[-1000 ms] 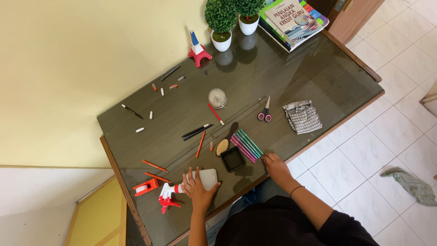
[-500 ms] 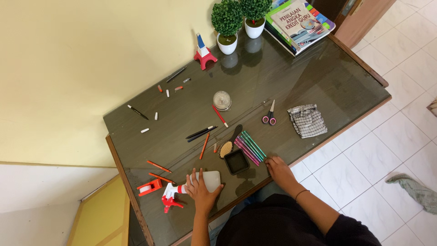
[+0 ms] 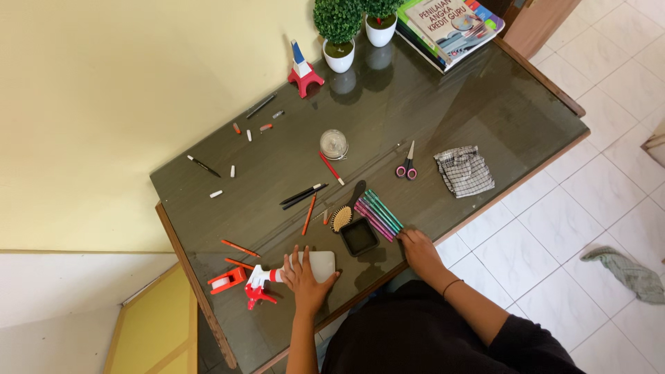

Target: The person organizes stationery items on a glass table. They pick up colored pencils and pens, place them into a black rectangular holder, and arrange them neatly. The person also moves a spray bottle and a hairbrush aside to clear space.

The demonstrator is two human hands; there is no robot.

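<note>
My left hand [image 3: 305, 277] lies over a white spray bottle [image 3: 320, 264] with a red and white trigger head [image 3: 255, 287], lying on its side near the front edge of the dark glass-topped desk [image 3: 443, 111]. My right hand [image 3: 418, 248] rests on the desk at the front edge, fingertips touching the near end of a row of green and pink pens [image 3: 377, 213]. A small black square tray [image 3: 358, 237] sits between my hands, with a wooden hairbrush [image 3: 343, 211] just behind it.
A red tape dispenser [image 3: 226, 279], orange pencils [image 3: 240, 248], black pens [image 3: 300, 196], a round clear case [image 3: 333, 144], pink-handled scissors [image 3: 406, 165], a checked cloth [image 3: 464, 170], a small tower model [image 3: 303, 70], two potted plants [image 3: 337, 28] and stacked books [image 3: 450, 24] lie about. A rag [image 3: 627, 272] lies on the tiled floor.
Only the view has shifted slightly. Both hands stay where they were, the left on the spray bottle and the right by the pens.
</note>
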